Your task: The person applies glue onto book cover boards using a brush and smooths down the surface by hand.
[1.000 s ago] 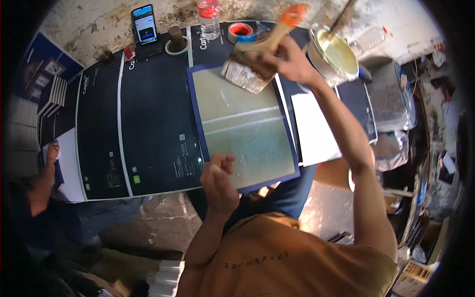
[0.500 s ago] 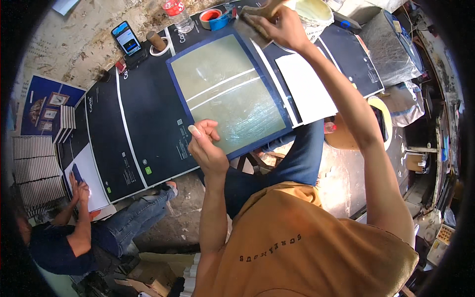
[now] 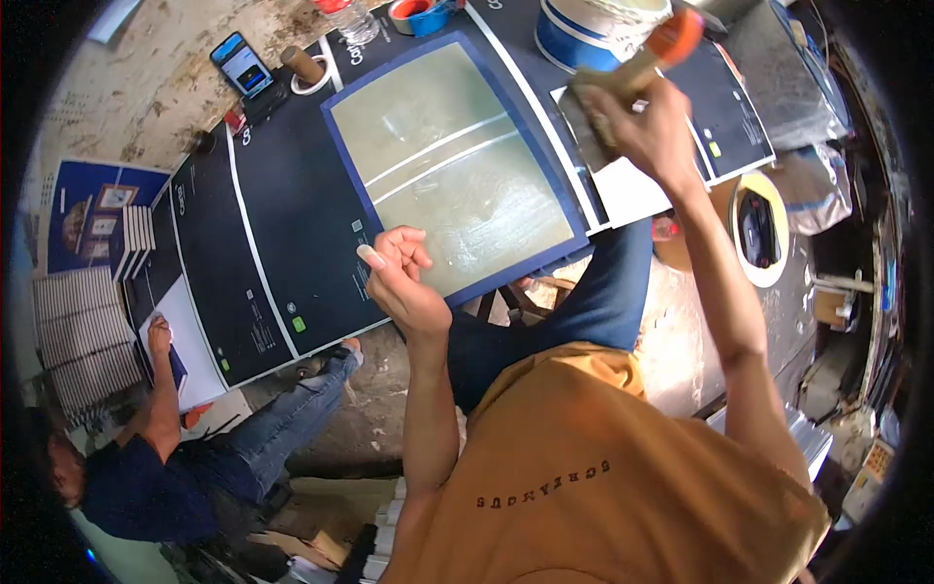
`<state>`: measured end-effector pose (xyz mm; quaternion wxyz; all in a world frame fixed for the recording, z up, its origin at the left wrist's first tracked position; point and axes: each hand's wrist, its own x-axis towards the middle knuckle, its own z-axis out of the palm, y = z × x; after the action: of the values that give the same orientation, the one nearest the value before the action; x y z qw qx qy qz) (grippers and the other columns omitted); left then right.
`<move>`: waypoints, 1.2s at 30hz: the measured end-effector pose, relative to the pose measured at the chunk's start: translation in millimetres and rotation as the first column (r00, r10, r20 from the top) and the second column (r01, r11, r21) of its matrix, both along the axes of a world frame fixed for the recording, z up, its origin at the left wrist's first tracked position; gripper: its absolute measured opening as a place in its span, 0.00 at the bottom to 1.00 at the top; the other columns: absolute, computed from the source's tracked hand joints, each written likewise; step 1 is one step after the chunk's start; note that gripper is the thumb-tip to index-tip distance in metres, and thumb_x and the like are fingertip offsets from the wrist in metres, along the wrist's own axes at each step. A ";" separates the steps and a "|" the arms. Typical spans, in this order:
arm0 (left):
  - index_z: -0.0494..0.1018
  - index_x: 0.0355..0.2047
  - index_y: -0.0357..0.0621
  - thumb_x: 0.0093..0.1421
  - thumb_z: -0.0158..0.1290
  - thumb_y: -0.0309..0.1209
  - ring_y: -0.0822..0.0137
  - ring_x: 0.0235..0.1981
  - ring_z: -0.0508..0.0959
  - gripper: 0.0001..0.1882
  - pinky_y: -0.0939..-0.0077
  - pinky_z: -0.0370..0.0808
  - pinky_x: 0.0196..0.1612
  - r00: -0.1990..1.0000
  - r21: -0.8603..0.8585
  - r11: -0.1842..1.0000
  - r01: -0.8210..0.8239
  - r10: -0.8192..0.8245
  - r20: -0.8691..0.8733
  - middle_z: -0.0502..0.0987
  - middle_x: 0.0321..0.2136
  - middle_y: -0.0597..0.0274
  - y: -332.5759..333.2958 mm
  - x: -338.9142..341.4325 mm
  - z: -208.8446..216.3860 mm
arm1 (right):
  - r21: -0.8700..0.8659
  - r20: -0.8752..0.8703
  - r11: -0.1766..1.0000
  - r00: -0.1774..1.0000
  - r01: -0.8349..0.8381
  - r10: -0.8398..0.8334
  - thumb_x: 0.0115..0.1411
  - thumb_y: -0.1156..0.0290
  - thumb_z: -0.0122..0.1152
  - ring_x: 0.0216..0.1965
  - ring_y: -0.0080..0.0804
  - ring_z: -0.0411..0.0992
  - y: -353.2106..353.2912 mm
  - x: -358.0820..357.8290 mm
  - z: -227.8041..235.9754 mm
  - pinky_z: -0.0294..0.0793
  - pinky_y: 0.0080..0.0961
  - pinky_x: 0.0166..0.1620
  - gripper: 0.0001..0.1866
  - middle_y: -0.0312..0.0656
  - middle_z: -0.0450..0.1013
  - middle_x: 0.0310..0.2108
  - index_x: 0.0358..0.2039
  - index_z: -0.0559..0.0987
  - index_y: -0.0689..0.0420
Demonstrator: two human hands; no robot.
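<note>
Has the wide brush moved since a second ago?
Yes: the wide brush moved right, from over the far end of the blue-edged panel to over the white sheet.

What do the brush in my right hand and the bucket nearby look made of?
The brush handle seems wooden: tan, apparently painted orange at the end; bristles too blurred to tell. The bucket seems smooth plastic, given its even blue-and-white wall.

Orange-tipped brush (image 3: 636, 75) tilts beside glossy blue-bordered panel (image 3: 428, 112).
</note>
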<state>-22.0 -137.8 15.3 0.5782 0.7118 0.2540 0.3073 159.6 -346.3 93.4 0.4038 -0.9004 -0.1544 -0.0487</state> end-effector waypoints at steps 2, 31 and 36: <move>0.73 0.29 0.37 0.73 0.22 0.50 0.78 0.18 0.59 0.36 0.80 0.52 0.23 1.000 -0.013 1.000 0.004 -0.004 -0.011 0.66 0.15 0.68 -5.8 3.9 1.7 | 0.058 0.109 0.998 0.994 0.024 -0.030 0.57 0.64 0.64 0.27 0.27 0.75 -12.7 -7.6 2.1 0.75 0.26 0.36 0.15 0.43 0.78 0.25 0.34 0.81 0.66; 0.84 0.41 0.43 0.53 0.20 0.81 0.51 0.60 0.71 0.58 0.52 0.56 0.67 0.430 0.194 0.482 0.855 -0.448 -0.784 0.80 0.47 0.49 163.6 208.6 76.1 | -0.454 0.382 0.601 0.466 -0.658 0.798 0.48 0.71 0.61 0.34 0.36 0.73 186.0 -38.6 -27.9 0.73 0.33 0.39 0.17 0.37 0.70 0.30 0.42 0.81 0.50; 0.78 0.51 0.43 0.55 0.21 0.80 0.54 0.62 0.69 0.57 0.51 0.47 0.69 0.402 0.094 0.502 0.860 -0.550 -0.732 0.79 0.47 0.44 166.9 223.5 68.2 | -0.406 0.370 0.591 0.466 -0.697 0.804 0.48 0.72 0.63 0.36 0.41 0.73 199.6 -42.0 0.5 0.73 0.36 0.39 0.17 0.41 0.72 0.34 0.42 0.80 0.51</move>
<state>201.5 29.1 83.6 0.3475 0.9204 0.0073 -0.1792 117.7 -146.8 93.8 0.2343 -0.7245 -0.6420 -0.0898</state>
